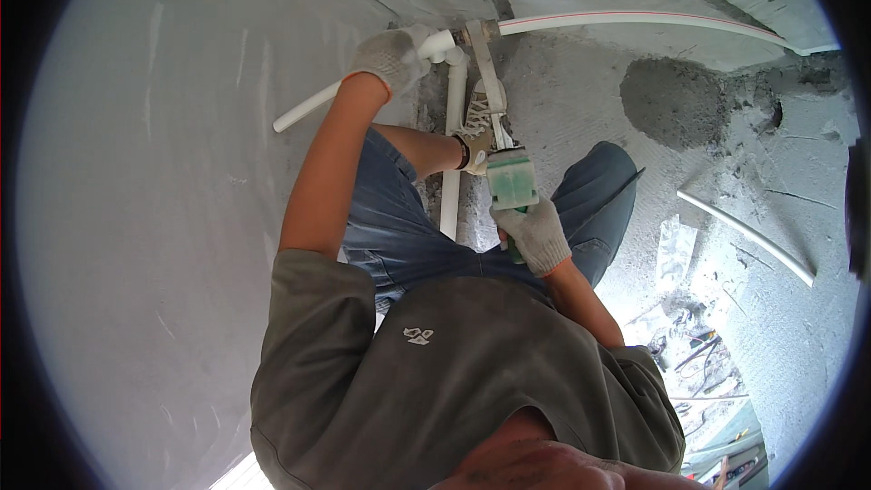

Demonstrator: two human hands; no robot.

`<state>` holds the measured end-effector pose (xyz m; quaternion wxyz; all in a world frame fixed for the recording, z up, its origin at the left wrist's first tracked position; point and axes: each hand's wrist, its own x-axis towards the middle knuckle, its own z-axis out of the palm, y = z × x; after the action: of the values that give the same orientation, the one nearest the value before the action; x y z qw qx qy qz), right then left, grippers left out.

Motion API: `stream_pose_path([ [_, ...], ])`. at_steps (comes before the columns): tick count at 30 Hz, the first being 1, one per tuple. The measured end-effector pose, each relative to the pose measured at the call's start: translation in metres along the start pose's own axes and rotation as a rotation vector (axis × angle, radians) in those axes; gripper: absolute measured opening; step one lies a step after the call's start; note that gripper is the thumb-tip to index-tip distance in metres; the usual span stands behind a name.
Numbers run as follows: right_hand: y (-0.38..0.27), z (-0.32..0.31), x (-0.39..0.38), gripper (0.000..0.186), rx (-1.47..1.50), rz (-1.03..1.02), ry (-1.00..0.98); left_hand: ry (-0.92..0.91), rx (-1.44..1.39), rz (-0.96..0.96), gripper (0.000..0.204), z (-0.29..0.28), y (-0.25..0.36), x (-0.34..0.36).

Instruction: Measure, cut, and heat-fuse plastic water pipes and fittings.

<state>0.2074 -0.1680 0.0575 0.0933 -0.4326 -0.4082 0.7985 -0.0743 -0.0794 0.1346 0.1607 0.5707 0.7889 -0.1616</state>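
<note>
My gloved left hand grips the white pipe fitting at upper centre, with a short white pipe angled out to its left. My gloved right hand holds the handle of a green pipe-heating tool. Its long metal plate reaches up to a die between the fitting and a long red-striped white pipe, which curves rightward along the wall. A vertical white pipe runs down from below the fitting, between my legs.
My shoe rests beside the vertical pipe. A smooth grey wall fills the left. On the rough right floor lie a loose white pipe, a pale scrap and cluttered debris. A dark damp patch marks the upper right.
</note>
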Motion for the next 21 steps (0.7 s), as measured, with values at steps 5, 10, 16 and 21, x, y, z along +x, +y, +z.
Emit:
stream_pose_path([
  [5, 0.006, -0.003, -0.011, 0.020, -0.018, 0.007, 0.015, 0.038, 0.059, 0.025, 0.035, 0.007, 0.006, -0.005],
  [10, 0.013, -0.005, -0.018, 0.019, -0.003, 0.023, 0.003, 0.036, -0.023, 0.039, 0.038, 0.024, 0.003, -0.006],
  [16, 0.015, -0.010, -0.031, 0.020, -0.011, 0.019, -0.019, 0.030, -0.061, 0.048, 0.041, 0.026, 0.004, -0.013],
  [21, 0.027, -0.015, -0.037, 0.027, -0.051, -0.013, -0.072, 0.014, -0.025, 0.124, 0.042, 0.025, 0.004, -0.016],
])
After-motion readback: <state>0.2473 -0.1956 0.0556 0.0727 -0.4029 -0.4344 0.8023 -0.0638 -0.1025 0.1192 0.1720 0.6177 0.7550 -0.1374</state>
